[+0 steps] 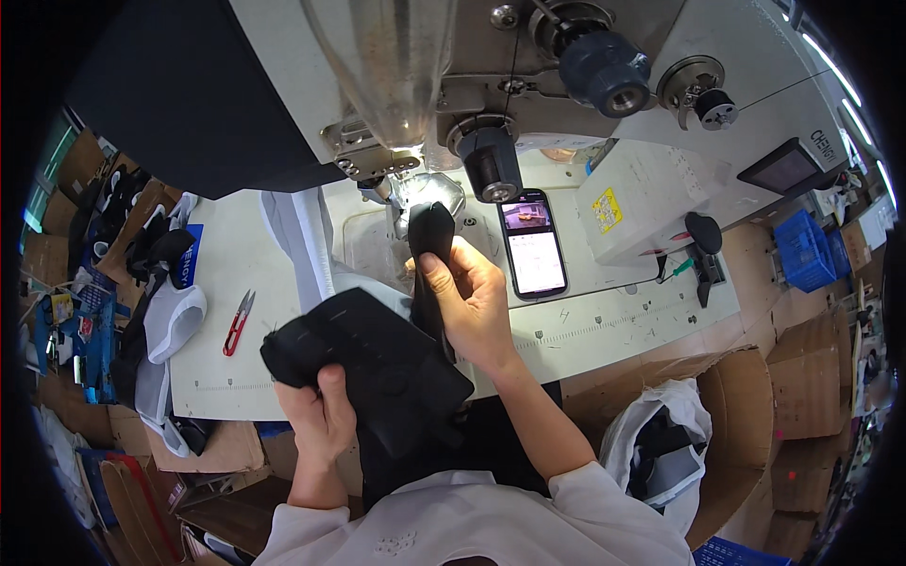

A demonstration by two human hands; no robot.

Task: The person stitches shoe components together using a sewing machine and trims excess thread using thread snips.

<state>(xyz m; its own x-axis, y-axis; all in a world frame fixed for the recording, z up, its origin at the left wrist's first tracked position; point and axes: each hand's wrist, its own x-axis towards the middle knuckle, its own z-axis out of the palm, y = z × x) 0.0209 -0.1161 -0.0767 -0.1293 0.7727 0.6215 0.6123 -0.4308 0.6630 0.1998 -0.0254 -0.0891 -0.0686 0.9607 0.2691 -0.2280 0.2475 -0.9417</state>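
Observation:
My left hand [321, 415] grips a wide piece of black fabric [373, 354] at its lower left, thumb on top. The piece slants in front of the sewing machine. With thumb and fingers closed, my right hand [475, 307] pinches a narrow folded black fabric strip [431, 231], held upright just below the lit needle area [401, 193]. Whether strip and wide piece are joined I cannot tell. White fabric [307, 245] hangs over the machine bed behind the black piece, which partly covers it.
Red-handled thread snips [238, 324] lie on the white table [212, 373] at left, near piled black and white pieces [175, 316]. A lit phone [534, 247] rests right of the needle. A cardboard box [741, 424] with a white bag [661, 439] stands at lower right.

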